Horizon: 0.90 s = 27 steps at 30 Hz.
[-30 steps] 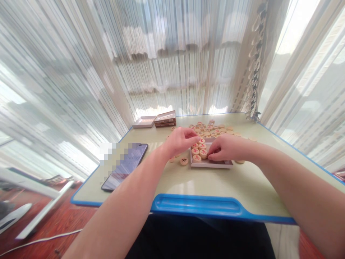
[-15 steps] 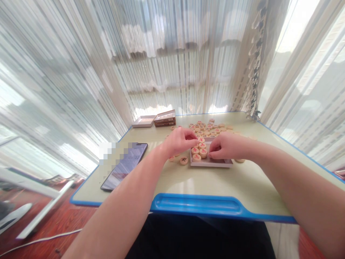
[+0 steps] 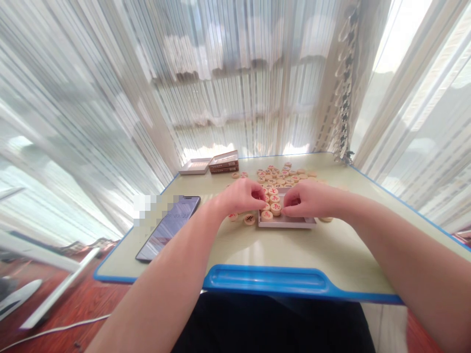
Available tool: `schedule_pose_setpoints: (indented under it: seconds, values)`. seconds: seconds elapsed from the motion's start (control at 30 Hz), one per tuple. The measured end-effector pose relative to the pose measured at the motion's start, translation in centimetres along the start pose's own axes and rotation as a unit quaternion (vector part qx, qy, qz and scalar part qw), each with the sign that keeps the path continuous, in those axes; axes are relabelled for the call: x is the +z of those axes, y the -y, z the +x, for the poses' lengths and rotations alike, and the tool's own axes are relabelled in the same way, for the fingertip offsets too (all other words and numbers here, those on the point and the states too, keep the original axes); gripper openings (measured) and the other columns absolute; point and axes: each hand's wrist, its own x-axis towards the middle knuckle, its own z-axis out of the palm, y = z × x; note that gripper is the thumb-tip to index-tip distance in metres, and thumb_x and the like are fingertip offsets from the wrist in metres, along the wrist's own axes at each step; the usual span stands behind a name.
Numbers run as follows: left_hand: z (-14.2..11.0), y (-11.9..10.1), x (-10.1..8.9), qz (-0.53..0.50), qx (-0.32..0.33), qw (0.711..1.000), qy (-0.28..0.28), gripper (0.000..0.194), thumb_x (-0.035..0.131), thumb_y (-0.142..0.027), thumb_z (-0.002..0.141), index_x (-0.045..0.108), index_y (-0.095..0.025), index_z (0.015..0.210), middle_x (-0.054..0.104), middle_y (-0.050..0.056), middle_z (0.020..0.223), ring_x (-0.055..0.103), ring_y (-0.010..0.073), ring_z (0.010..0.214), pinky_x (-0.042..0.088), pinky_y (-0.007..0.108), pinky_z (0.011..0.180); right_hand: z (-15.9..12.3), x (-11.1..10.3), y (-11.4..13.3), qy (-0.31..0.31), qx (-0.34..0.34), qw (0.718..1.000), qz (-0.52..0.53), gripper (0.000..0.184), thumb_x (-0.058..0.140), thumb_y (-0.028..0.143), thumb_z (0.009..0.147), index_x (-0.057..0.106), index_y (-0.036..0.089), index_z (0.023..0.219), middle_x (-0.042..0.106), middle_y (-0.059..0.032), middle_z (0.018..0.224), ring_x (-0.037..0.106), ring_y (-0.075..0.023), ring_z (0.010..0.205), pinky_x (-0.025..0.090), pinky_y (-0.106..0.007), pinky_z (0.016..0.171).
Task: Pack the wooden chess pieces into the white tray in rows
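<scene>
A shallow white tray (image 3: 294,223) lies on the pale green desk (image 3: 287,250) and holds several round wooden chess discs (image 3: 275,208) with red characters. My left hand (image 3: 241,196) sits at the tray's left edge, fingers pinched down onto a disc there. My right hand (image 3: 309,200) rests over the tray's right part, fingertips pressed together on a disc inside it. A loose pile of more discs (image 3: 285,175) lies just behind the tray. A disc with a black character (image 3: 249,219) lies left of the tray.
A dark phone (image 3: 169,226) lies face up at the desk's left. Two small boxes (image 3: 224,162), one white (image 3: 195,166), stand at the back left. The desk has a blue rim with a pen groove (image 3: 268,279) at the front. Sheer curtains surround the desk.
My left hand has slid from behind the tray down to its left edge. The right hand has stayed on the discs, shifting slightly. The camera view has drifted a little.
</scene>
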Motion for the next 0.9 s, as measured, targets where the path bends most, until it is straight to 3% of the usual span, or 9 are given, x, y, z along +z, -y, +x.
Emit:
schedule_pose_setpoints:
  seconds: [0.27,0.57,0.73,0.9]
  values:
    - [-0.1,-0.2,0.0,-0.005,-0.005,1.000,-0.018,0.019,0.055,-0.028,0.062,0.067,-0.016,0.069,0.059,-0.002,0.059,0.050,0.0105,0.056,0.034,0.020,0.049,0.1,0.1,-0.2,-0.021,-0.012,1.000,-0.009,0.019,0.053,0.033,0.068,0.066,0.021,0.065,0.062,-0.0009,0.059,0.052,-0.0137,0.053,0.035,-0.025,0.049]
    - [0.3,0.5,-0.1,0.083,-0.025,0.987,-0.139,0.024,0.046,-0.030,0.069,0.064,-0.014,0.066,0.058,0.001,0.060,0.048,0.0117,0.057,0.033,0.023,0.052,0.2,-0.1,-0.5,-0.112,-0.054,0.992,-0.009,0.023,0.050,0.032,0.071,0.069,0.022,0.077,0.064,-0.0005,0.066,0.052,-0.0136,0.060,0.036,-0.026,0.057]
    - [0.5,1.6,-0.3,0.160,-0.113,0.973,-0.123,0.021,0.046,-0.029,0.067,0.060,-0.015,0.057,0.055,0.003,0.053,0.046,0.0131,0.051,0.029,0.025,0.049,0.1,0.1,-0.1,-0.130,-0.049,0.990,0.004,0.024,0.050,0.031,0.072,0.069,0.022,0.083,0.063,-0.0008,0.065,0.051,-0.0137,0.060,0.036,-0.026,0.057]
    - [0.1,1.0,-1.2,0.156,-0.160,0.970,-0.092,0.018,0.047,-0.027,0.064,0.054,-0.017,0.051,0.053,0.003,0.051,0.047,0.0136,0.050,0.029,0.026,0.048,0.2,0.2,0.1,-0.117,-0.040,0.992,-0.001,0.023,0.052,0.030,0.071,0.070,0.023,0.084,0.065,-0.0019,0.070,0.053,-0.0148,0.064,0.037,-0.026,0.058]
